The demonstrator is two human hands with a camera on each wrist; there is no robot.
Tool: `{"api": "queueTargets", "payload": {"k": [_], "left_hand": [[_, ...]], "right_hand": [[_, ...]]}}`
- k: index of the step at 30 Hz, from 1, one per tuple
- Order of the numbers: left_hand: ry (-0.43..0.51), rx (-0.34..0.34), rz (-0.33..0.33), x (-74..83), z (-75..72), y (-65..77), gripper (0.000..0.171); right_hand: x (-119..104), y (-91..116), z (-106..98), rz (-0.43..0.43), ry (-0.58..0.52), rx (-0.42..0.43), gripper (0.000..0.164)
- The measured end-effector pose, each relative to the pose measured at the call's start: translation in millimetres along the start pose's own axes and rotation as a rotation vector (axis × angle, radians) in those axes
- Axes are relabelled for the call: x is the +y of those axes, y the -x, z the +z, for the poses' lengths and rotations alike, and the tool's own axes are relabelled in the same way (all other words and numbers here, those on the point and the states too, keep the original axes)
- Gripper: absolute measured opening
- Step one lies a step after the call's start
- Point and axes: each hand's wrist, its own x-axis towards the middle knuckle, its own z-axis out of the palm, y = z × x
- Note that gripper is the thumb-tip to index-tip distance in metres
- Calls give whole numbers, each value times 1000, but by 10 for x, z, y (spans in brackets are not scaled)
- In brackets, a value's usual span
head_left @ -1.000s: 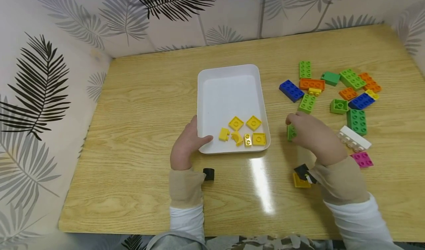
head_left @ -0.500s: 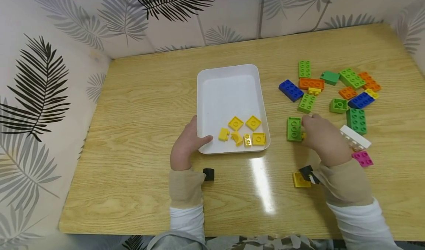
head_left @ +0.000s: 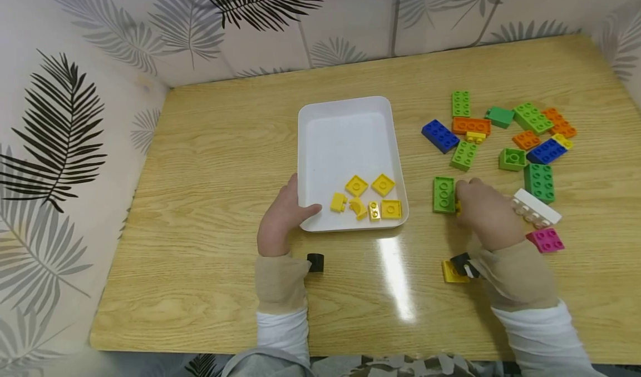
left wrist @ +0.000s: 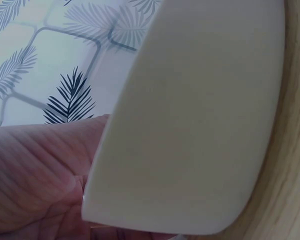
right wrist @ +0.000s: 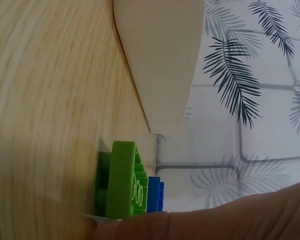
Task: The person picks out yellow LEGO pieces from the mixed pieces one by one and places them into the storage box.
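Observation:
My left hand point(head_left: 281, 217) grips the near left edge of a white tray point(head_left: 345, 143), thumb over the rim and the other fingers hidden beyond its side. Several small yellow toy bricks lie in the tray's near end, among them a square one point(head_left: 390, 209). In the left wrist view the tray wall point(left wrist: 190, 115) stands beside the palm. Right of the tray, my right hand point(head_left: 488, 213) has its fingers curled down at a small, mostly hidden yellow brick point(head_left: 458, 208). Just left of those fingertips lies a green brick point(head_left: 443, 194), its hollow underside showing in the right wrist view.
Several loose bricks spread over the table's right side, including a blue brick point(head_left: 440, 136), a white brick point(head_left: 536, 208) and a pink brick point(head_left: 546, 240). A yellow brick point(head_left: 454, 272) lies below the right wrist. A wall point(head_left: 240, 49) borders the table's back.
My right hand has shifted right off the green brick, which now shows whole, with a bit of yellow at the fingertips. The left hand and the tray stay where they were.

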Motion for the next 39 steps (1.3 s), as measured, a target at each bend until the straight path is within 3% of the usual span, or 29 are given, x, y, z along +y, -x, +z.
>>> {"api": "queueTargets", "payload": {"k": [16,21,39], "left_hand": [[7,-3,6,-2,-10,-9,77],[1,-4,4,-7,-6,-13,78],[4,-3,-13,-23,-9,-2,78]], "right_hand": [[35,-49,-50,5,-36,31,27],[20,-55,-119,-9,-35,76,26],[-288,-170,-313,-72,17,106,25]]}}
